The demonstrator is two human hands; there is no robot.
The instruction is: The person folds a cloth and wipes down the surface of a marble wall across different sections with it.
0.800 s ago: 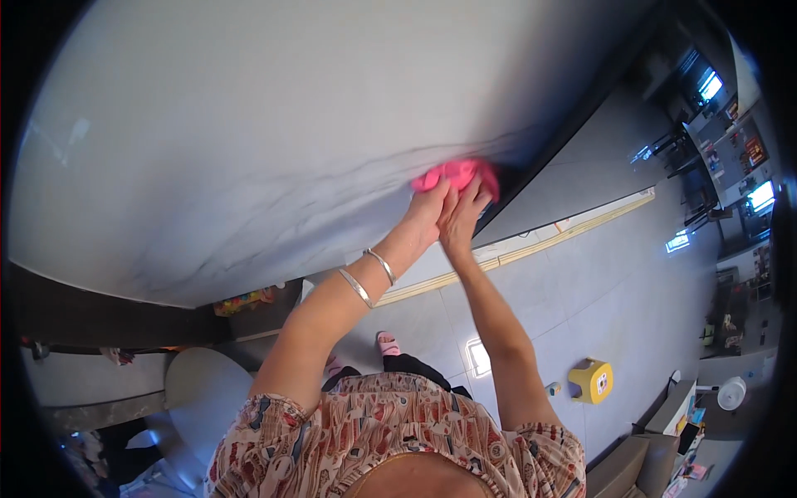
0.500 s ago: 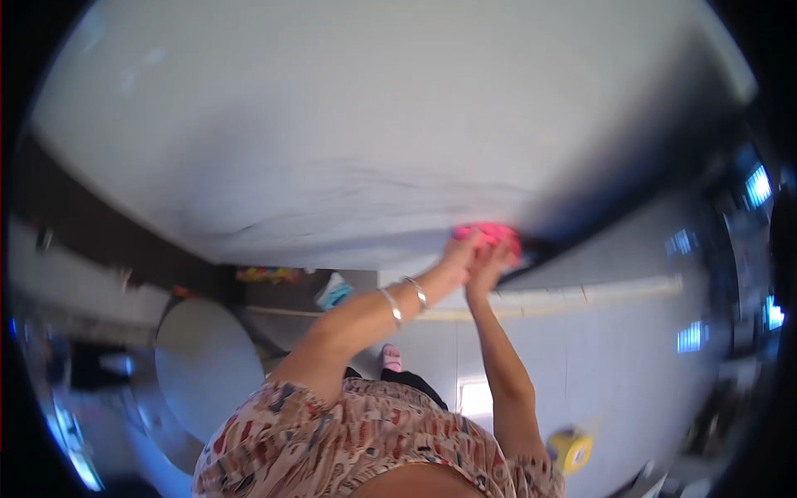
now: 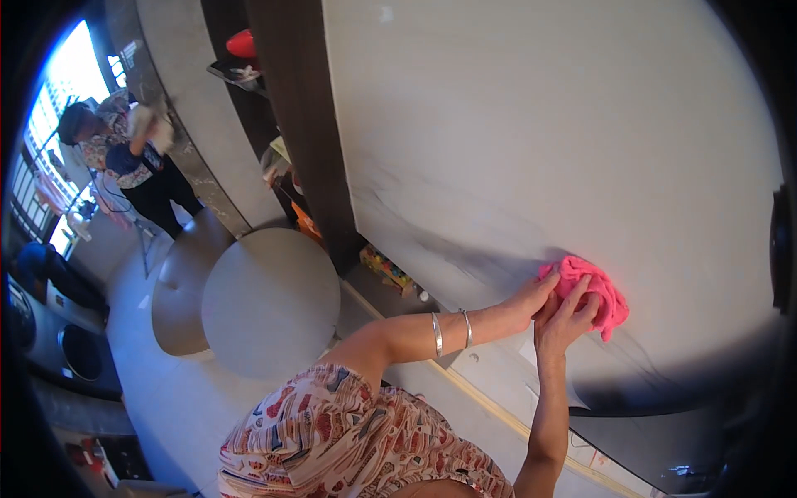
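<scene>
A bunched bright pink cloth [image 3: 608, 303] is pressed against a pale wall panel with grey marbling [image 3: 498, 149]. My left hand [image 3: 538, 297], its forearm wearing two silver bangles [image 3: 452, 332], grips the cloth's left edge. Just below, my right hand [image 3: 566, 322] has its fingers bent over the cloth's lower left part. The two hands meet at the wrists and fingers, and the cloth hides some fingertips. Soft shadows of the arms and cloth fall on the panel.
Left of the panel rises a dark brown frame [image 3: 303, 108] beside shelves with a red object [image 3: 241, 44]. Below stand a round grey table [image 3: 270, 303] and a chair [image 3: 184, 286]. Another person [image 3: 137, 158] holds a whitish cloth at a column.
The view has swung left and tilted, bringing the other person and shelves into sight. Both hands still hold the pink cloth on the panel.
</scene>
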